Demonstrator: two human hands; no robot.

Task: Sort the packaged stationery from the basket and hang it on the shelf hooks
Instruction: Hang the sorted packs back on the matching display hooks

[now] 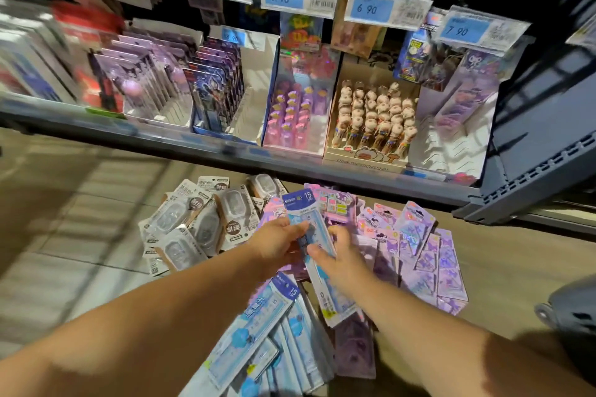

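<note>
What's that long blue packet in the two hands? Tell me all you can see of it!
The blue packet is long, flat and shiny like plastic, pale blue with a dark blue top strip showing a white 15. It is tilted, top end toward the shelf, above heaps of other packets. The left hand pinches its left edge; the right hand holds its right side, thumb on front. The small print is too blurred.

long blue pack [317, 255], tilted, above pile
</note>
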